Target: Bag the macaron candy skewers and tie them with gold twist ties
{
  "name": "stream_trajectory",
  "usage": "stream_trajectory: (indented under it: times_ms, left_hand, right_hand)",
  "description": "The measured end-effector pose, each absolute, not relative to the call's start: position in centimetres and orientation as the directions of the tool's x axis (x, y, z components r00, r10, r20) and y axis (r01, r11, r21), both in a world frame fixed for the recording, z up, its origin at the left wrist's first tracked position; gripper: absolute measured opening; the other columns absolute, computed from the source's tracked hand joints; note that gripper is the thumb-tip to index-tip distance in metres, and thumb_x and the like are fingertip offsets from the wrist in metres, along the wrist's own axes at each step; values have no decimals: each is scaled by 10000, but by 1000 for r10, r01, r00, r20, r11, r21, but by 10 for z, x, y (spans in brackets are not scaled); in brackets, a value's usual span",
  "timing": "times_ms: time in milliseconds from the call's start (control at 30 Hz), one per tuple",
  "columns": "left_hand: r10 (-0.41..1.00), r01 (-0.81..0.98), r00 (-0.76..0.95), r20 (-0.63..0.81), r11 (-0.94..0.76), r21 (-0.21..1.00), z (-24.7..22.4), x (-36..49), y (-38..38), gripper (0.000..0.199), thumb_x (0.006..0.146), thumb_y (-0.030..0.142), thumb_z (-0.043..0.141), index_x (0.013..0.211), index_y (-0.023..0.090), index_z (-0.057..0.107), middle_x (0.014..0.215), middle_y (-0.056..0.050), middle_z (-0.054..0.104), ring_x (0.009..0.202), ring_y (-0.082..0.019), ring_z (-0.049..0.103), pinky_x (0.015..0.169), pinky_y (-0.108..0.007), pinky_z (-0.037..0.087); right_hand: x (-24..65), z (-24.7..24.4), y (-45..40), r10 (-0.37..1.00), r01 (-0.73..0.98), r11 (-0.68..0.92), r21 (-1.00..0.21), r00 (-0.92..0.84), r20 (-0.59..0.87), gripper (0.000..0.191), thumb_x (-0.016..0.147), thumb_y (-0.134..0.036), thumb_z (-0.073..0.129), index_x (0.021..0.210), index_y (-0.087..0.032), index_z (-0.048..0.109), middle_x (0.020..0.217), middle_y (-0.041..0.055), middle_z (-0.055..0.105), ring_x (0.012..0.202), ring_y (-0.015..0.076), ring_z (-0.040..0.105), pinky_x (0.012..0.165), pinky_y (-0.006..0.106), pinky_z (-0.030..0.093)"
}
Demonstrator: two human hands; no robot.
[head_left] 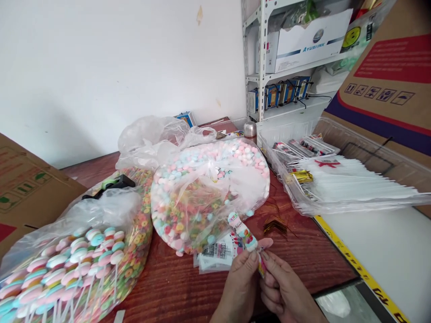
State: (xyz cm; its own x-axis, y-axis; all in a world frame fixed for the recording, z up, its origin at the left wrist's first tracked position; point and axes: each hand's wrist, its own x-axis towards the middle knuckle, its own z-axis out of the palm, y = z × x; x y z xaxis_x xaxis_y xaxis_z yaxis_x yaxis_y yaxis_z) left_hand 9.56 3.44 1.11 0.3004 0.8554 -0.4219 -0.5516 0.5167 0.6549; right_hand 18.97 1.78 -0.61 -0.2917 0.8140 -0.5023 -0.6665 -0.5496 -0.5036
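Observation:
A narrow printed candy packet (243,232) slants up and left from between my hands. My left hand (243,280) pinches it near its lower end. Beside it, my right hand (281,285) closes its fingers on the gathered bottom end of the same packet. Printed clear bags (215,255) lie flat on the table just left of my hands. Beyond the packet is a big clear bag of pastel candies (178,188). Gold twist ties (275,225) lie to the right of the packet.
Bagged candy lollipops (54,282) fill the left. A clear plastic tray (336,207) with white sticks (363,179) stands right. Cardboard boxes (387,89) flank both sides. A steel-capped bottle (250,131) and a white shelf rack (261,58) are behind. A yellow measuring strip (357,267) edges the right.

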Motion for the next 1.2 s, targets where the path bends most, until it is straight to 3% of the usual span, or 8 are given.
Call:
stream_trajectory:
  times_ms: [133,233,467,567,700,800,1000,1200]
  left_hand:
    - [900,-486,150,-409,427,762,7,90,36,228,786,344,715,907,163,782,785,-62,725,806,-181,629,814,-271,440]
    - [902,-440,82,-423,414,797,5,91,36,202,776,335,731,881,173,789,905,-72,745,904,-193,626,891,-279,424]
    - [821,-550,381,-425,571,609,12,92,32,298,687,407,791,884,183,785,805,-102,730,735,-222,665,771,-374,517]
    - [826,-558,381,-417,564,608,10,89,34,250,577,380,864,696,178,776,890,-107,737,871,-263,671,850,-378,497]
    - [897,-406,184,-402,442,800,14,70,47,201,633,377,829,692,192,777,813,-73,734,887,-254,647,922,-369,456]
    - [964,-108,35,-262,265,958,22,50,57,212,694,398,781,810,221,790,773,-34,716,860,-246,614,858,-334,457]
    - [996,278,93,-12,-15,960,30,43,65,185,785,401,696,816,239,780,729,-29,659,708,-210,560,659,-275,442]
    - [955,617,240,174,-288,733,8,51,68,269,929,226,449,917,219,718,865,-71,628,792,-211,588,718,-314,486]
  right_hand:
    - [193,-5,14,881,-415,-473,-777,-197,-431,470,753,-675,651,873,-228,567,529,-107,384,388,63,294,364,167,325]
    - [192,-6,11,982,-195,-184,-963,15,-191,383,831,-589,621,910,-215,622,766,2,590,728,148,567,703,243,495]
    - [184,-15,6,842,-721,-536,-438,-424,-333,484,765,-645,673,703,-226,439,476,-148,266,331,12,76,323,146,122]
    - [191,-11,7,828,-650,-552,-523,-499,-254,529,760,-702,628,660,-223,426,435,-148,236,325,15,102,347,153,131]
    - [229,-11,13,974,5,-140,-990,-180,-139,390,952,-529,466,801,-200,612,656,-15,573,571,116,525,549,222,414]
    - [266,-23,25,966,749,12,-662,163,202,255,995,-349,410,990,-212,624,916,55,635,877,207,600,810,333,450]
    - [292,-43,62,929,888,-87,-452,236,285,256,960,-227,429,742,-211,564,783,81,581,799,267,570,762,398,417]
    - [273,-13,44,928,822,-11,-570,220,301,246,996,-291,371,845,-214,549,801,43,621,748,199,613,697,291,453]
